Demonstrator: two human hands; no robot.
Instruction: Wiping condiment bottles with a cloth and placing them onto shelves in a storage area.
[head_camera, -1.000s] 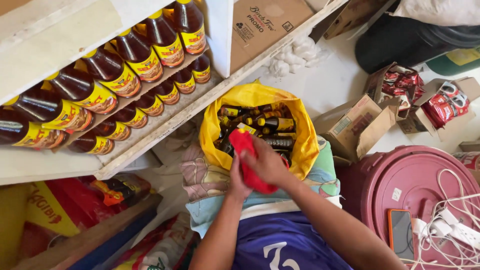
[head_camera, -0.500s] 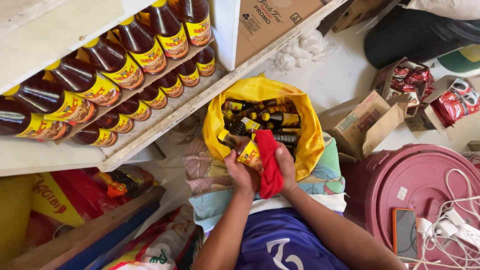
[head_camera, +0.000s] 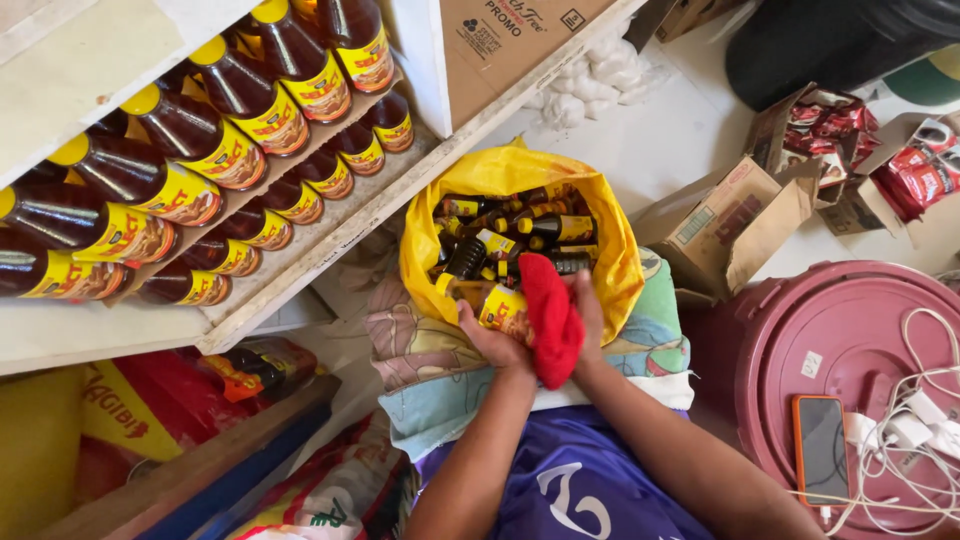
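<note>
Both hands work one small bottle at the mouth of the yellow bag.

I see the left hand (head_camera: 492, 342) wrapped around a small bottle (head_camera: 492, 303), while the right hand (head_camera: 585, 322) presses a red cloth (head_camera: 549, 318) against it. The yellow bag (head_camera: 430, 235) sits at twelve o'clock, packed full; the shelf edge (head_camera: 330, 255) crowds ten o'clock, a cardboard box (head_camera: 725, 225) two o'clock, a maroon lid (head_camera: 850, 335) three o'clock.
</note>
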